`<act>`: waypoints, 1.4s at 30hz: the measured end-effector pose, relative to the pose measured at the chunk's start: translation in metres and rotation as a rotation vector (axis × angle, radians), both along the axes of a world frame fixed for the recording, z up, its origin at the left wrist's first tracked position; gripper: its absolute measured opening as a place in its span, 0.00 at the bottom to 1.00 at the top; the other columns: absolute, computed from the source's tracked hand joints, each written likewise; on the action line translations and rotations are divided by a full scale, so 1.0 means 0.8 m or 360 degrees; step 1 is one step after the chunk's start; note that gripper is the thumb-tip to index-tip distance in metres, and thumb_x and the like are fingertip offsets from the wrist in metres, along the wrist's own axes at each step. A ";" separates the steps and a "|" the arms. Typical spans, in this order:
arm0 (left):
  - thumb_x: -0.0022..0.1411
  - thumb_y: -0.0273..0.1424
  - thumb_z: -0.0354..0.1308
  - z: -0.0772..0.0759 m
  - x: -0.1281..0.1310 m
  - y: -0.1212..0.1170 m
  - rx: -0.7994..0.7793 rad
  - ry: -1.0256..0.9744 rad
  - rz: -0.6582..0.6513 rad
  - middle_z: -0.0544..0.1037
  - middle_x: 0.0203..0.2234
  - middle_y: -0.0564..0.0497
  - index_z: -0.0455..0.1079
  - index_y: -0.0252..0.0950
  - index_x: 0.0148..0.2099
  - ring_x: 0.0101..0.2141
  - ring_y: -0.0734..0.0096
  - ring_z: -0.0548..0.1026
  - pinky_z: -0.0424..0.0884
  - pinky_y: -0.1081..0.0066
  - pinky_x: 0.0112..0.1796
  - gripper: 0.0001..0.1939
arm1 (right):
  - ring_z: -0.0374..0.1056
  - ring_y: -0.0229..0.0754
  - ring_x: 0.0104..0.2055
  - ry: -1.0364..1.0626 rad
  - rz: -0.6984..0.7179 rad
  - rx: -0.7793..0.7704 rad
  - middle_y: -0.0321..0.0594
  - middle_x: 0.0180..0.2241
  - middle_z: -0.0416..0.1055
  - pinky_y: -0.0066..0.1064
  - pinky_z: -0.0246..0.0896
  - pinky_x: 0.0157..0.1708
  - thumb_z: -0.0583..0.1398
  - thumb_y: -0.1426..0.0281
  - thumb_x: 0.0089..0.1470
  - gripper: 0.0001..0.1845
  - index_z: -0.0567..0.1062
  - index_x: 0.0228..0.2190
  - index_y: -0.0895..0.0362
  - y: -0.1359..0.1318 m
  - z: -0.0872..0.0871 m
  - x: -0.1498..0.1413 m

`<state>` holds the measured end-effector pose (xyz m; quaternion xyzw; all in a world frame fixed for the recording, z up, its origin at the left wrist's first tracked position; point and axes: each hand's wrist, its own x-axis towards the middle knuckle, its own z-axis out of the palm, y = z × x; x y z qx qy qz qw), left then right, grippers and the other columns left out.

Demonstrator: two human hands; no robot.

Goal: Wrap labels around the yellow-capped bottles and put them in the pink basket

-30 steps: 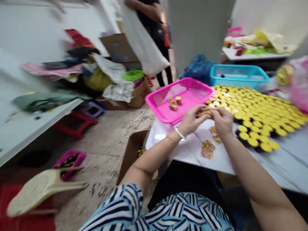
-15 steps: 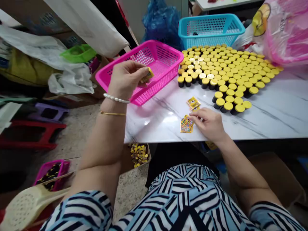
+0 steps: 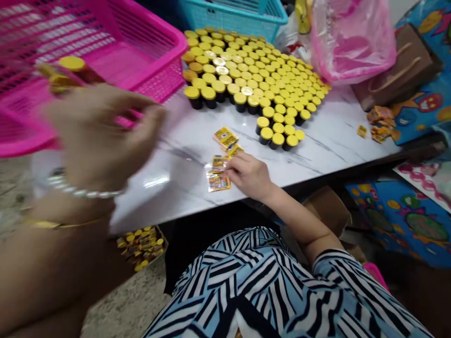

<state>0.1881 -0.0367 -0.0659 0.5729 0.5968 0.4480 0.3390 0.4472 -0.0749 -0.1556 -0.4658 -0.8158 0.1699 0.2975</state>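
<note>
My left hand point(image 3: 98, 134) is blurred by motion in front of the pink basket point(image 3: 155, 33), with its fingers loosely apart and nothing seen in them. A yellow-lidded jar point(image 3: 72, 65) lies in the basket just beyond it. My right hand point(image 3: 251, 176) rests on the white marble table point(image 3: 169, 159), its fingertips pinched on a small yellow label point(image 3: 217, 180) from a little pile. More labels point(image 3: 225, 137) lie just beyond. Behind them stands a dense block of several black jars with yellow lids point(image 3: 253, 70).
A teal basket point(image 3: 232, 14) stands behind the jars. A pink plastic bag point(image 3: 352, 37) and a brown paper bag point(image 3: 401, 70) sit at the right, with loose labels point(image 3: 378, 122) near the table edge. A box of jars point(image 3: 141, 241) is on the floor below.
My left hand carried a jar to the pink basket and now shows nothing in it. My right hand dropped to the label pile and stays there. The camera turned right and down.
</note>
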 end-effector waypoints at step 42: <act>0.60 0.45 0.70 -0.098 0.093 0.003 0.0301 0.0982 -0.0498 0.78 0.42 0.41 0.78 0.33 0.46 0.42 0.56 0.76 0.69 0.64 0.38 0.21 | 0.64 0.34 0.26 0.1163 -0.0634 -0.0127 0.31 0.25 0.71 0.29 0.64 0.31 0.69 0.55 0.56 0.18 0.74 0.30 0.55 0.030 0.013 -0.013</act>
